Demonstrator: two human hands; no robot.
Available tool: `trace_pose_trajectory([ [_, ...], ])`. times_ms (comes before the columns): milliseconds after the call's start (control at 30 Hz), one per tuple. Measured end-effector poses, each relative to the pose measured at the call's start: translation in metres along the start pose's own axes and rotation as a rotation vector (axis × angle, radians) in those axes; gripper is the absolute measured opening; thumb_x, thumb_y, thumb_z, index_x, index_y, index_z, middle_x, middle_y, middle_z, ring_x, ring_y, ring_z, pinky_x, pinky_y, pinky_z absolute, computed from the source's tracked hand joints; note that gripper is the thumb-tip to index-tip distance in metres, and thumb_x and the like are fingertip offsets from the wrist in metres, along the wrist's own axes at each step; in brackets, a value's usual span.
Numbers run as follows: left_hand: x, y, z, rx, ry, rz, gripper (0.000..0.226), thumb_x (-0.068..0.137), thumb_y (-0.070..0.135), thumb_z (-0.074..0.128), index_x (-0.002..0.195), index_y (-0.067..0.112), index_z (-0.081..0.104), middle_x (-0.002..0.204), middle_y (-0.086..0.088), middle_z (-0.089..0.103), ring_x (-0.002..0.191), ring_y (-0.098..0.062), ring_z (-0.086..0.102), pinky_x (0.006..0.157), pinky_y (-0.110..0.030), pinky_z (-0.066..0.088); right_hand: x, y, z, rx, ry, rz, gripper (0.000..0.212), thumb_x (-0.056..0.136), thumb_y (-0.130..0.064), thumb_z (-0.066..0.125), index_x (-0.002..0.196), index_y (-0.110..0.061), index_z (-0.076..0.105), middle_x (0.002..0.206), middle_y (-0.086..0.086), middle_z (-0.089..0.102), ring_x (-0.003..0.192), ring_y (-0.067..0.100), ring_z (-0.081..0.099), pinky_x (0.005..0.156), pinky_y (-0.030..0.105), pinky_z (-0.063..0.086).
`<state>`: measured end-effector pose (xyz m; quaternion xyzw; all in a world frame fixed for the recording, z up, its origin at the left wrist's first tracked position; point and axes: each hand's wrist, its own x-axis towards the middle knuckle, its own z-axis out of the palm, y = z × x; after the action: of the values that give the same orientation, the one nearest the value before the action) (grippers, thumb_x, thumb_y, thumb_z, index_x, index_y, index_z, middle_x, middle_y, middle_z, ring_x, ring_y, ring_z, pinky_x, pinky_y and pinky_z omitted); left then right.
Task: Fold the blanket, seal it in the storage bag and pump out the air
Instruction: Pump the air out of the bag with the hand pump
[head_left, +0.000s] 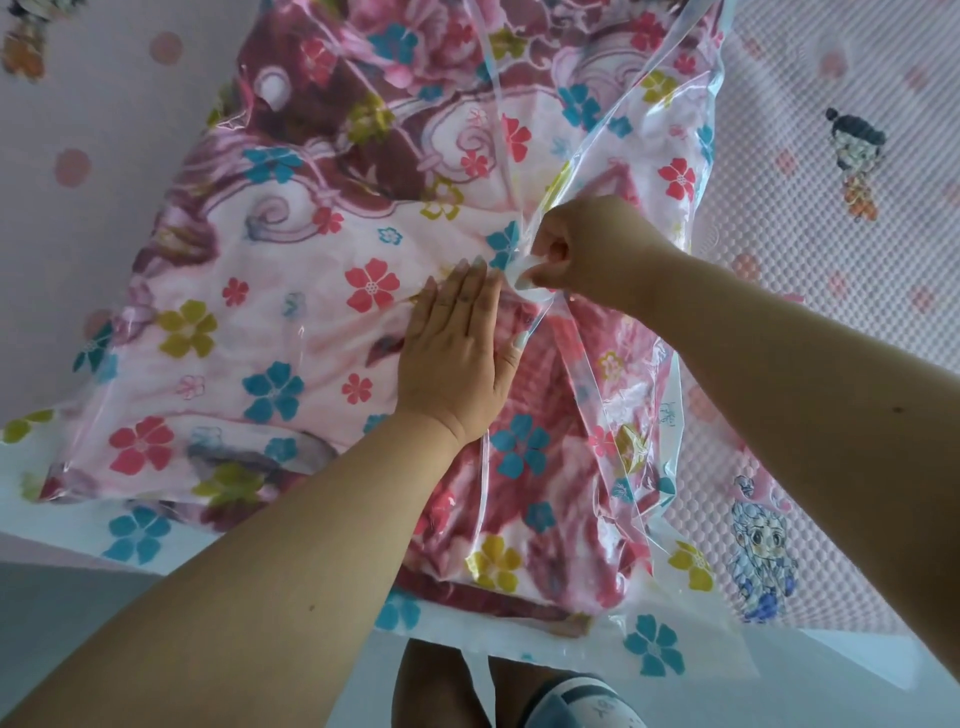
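Note:
A pink and dark-red patterned blanket (322, 218) lies folded inside a clear storage bag (270, 395) printed with blue, red and yellow flowers, spread across the bed. My left hand (457, 353) presses flat on the bag's top, fingers straight. Just right of it, my right hand (587, 249) pinches a small white clip (524, 278) on the bag's zip seam (498, 130), which runs away from me up the bag. The bag's near flap (649, 644) hangs over the bed's edge.
The bed's white-pink textured cover (831, 218) with cartoon figures shows to the right, and a pale dotted sheet (78, 156) to the left. Below the bed edge are the grey floor (78, 623) and my legs (441, 686).

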<state>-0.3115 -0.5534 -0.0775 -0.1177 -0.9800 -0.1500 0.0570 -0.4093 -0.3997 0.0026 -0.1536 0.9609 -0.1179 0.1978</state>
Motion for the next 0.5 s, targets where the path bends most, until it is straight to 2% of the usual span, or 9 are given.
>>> trace_pose_trajectory([
  [100, 0.000, 0.001, 0.000, 0.001, 0.000, -0.004, 0.063, 0.098, 0.045, 0.028, 0.140, 0.001, 0.044, 0.146, -0.017, 0.044, 0.139, -0.031, 0.037, 0.118, -0.042, 0.018, -0.002, -0.004, 0.005, -0.032, 0.032, 0.016, 0.040, 0.085, -0.046, 0.066, 0.103, -0.012, 0.058, 0.084, -0.002, 0.054, 0.079, 0.017, 0.052, 0.067, 0.029, 0.042],
  [167, 0.000, 0.001, -0.001, 0.003, 0.003, -0.004, 0.064, 0.098, 0.045, 0.027, 0.140, 0.000, 0.044, 0.145, -0.018, 0.044, 0.138, -0.031, 0.038, 0.117, -0.042, 0.019, -0.005, -0.005, 0.000, -0.006, -0.018, -0.029, 0.045, 0.085, -0.047, 0.065, 0.114, -0.014, 0.054, 0.088, 0.000, 0.058, 0.081, 0.020, 0.056, 0.072, 0.032, 0.048],
  [233, 0.000, 0.001, -0.001, -0.002, 0.006, -0.005, 0.064, 0.098, 0.045, 0.027, 0.140, 0.000, 0.044, 0.145, -0.018, 0.044, 0.138, -0.031, 0.037, 0.117, -0.043, 0.020, -0.008, -0.003, -0.008, 0.010, -0.099, -0.107, 0.046, 0.085, -0.036, 0.068, 0.124, -0.019, 0.050, 0.090, 0.000, 0.059, 0.083, 0.021, 0.059, 0.076, 0.033, 0.050],
  [333, 0.000, 0.001, -0.001, 0.000, 0.005, -0.009, 0.064, 0.098, 0.046, 0.027, 0.141, 0.001, 0.043, 0.146, -0.017, 0.043, 0.139, -0.031, 0.036, 0.117, -0.043, 0.019, -0.007, 0.002, -0.011, -0.018, -0.134, -0.143, 0.042, 0.085, -0.023, 0.070, 0.124, -0.021, 0.053, 0.092, -0.001, 0.060, 0.084, 0.019, 0.059, 0.080, 0.030, 0.048],
  [433, 0.000, 0.001, 0.000, 0.005, 0.002, -0.009, 0.065, 0.098, 0.046, 0.026, 0.141, 0.001, 0.043, 0.146, -0.017, 0.043, 0.139, -0.030, 0.036, 0.117, -0.042, 0.018, -0.005, 0.003, -0.005, -0.034, -0.096, -0.093, 0.038, 0.087, -0.034, 0.067, 0.117, -0.013, 0.054, 0.095, 0.003, 0.063, 0.087, 0.021, 0.059, 0.079, 0.033, 0.049],
  [500, 0.000, 0.000, 0.000, 0.006, 0.010, -0.005, 0.065, 0.098, 0.046, 0.025, 0.140, 0.001, 0.044, 0.145, -0.017, 0.044, 0.138, -0.030, 0.037, 0.117, -0.041, 0.017, -0.005, 0.001, 0.002, -0.052, -0.056, -0.068, 0.042, 0.088, -0.041, 0.064, 0.113, -0.010, 0.052, 0.090, 0.003, 0.058, 0.084, 0.022, 0.057, 0.073, 0.034, 0.048],
])
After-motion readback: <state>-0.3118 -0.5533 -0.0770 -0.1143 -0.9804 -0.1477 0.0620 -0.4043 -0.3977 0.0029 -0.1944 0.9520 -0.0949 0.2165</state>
